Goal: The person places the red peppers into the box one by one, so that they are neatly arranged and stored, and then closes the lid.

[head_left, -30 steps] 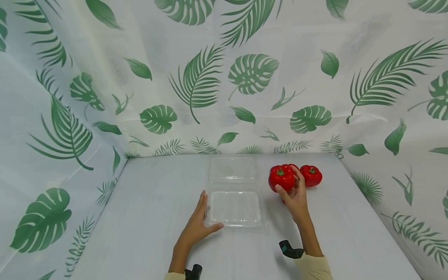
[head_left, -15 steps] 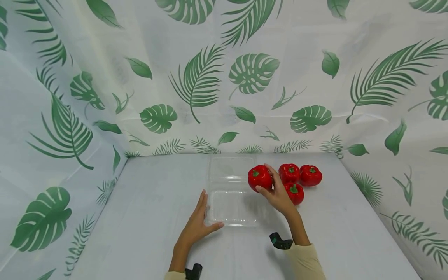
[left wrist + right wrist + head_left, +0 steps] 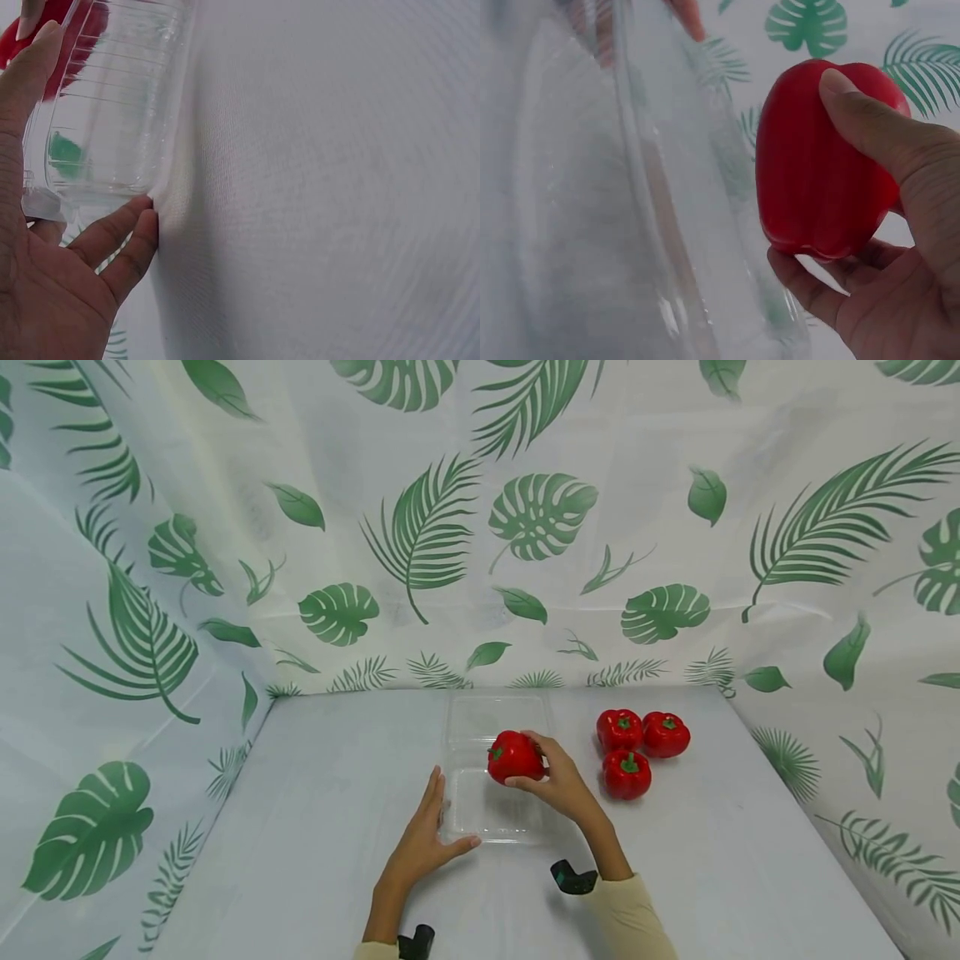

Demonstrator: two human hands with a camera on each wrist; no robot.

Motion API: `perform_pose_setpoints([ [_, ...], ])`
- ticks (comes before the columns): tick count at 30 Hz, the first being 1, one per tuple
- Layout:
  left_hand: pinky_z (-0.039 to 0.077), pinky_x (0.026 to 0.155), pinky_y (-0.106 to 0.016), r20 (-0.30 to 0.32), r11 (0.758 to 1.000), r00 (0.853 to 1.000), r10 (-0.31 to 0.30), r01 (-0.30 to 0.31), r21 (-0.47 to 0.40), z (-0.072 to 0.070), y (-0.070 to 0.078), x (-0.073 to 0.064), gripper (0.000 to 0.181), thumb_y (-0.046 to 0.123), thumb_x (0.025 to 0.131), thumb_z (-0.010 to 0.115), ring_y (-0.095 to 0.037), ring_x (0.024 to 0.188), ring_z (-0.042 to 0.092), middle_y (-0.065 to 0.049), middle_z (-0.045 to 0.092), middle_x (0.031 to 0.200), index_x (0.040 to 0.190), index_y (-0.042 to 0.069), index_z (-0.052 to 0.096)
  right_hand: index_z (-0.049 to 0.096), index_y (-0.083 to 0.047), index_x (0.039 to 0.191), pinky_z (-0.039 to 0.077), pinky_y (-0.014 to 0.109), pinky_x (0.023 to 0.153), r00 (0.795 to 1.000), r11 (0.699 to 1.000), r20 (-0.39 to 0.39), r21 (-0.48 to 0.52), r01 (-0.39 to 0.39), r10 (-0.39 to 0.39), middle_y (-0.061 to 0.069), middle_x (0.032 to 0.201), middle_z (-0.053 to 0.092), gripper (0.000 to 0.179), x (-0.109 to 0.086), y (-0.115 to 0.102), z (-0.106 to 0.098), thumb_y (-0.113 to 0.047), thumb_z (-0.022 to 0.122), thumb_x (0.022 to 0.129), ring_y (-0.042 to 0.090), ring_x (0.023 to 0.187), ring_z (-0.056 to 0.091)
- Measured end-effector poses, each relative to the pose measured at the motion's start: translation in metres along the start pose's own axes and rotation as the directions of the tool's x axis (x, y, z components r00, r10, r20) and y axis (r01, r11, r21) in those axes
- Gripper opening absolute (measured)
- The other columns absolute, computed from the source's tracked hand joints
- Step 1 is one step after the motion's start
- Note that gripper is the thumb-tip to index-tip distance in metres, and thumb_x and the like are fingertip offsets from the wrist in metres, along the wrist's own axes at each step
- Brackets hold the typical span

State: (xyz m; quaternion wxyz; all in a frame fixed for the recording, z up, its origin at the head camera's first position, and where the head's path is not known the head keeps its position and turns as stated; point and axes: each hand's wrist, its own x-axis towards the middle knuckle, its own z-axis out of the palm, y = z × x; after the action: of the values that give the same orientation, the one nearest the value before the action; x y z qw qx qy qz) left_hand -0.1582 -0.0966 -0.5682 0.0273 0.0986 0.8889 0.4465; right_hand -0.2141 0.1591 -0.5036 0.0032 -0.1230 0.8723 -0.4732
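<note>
My right hand (image 3: 561,783) holds a red bell pepper (image 3: 514,757) above a clear plastic clamshell box (image 3: 483,818). Thumb and fingers grip the pepper from opposite sides in the right wrist view, and its green stem points left in the head view. The box lies with its lid (image 3: 498,714) folded back, away from me. Along the box's left side rests my left hand (image 3: 422,845), fingers straight and thumb spread by the front corner. From the left wrist, fingertips (image 3: 142,206) show low against the box wall (image 3: 112,94), with the thumb up near the rim.
Three more red bell peppers stand grouped on the white table (image 3: 322,827), right of the box: one at the back left (image 3: 619,729), one at the back right (image 3: 666,735), one in front (image 3: 627,775). A leaf-patterned curtain (image 3: 450,643) encloses the table's back and sides.
My right hand has carried the bell pepper leftward from the group to over the box, and the pepper has turned so its stem faces left. My left hand has stayed in place.
</note>
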Motion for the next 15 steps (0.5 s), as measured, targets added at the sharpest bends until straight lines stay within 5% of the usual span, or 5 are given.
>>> perform_pose_setpoints([
  [15,0.042,0.108,-0.052,0.010,1.000,1.000,0.026,-0.026,-0.013,-0.001,-0.001,0.000,0.112,0.050,0.076,0.079,-0.033,0.141,0.041,0.007,0.002,0.166,0.158,0.013,0.012,0.042,-0.014,0.146,0.052,0.057,0.096,1.000,0.990,0.006,-0.142,-0.018,0.019,0.020,0.125,0.048,0.084,0.008,0.001,0.046,-0.032,0.084,0.075,0.037,0.118,0.052],
])
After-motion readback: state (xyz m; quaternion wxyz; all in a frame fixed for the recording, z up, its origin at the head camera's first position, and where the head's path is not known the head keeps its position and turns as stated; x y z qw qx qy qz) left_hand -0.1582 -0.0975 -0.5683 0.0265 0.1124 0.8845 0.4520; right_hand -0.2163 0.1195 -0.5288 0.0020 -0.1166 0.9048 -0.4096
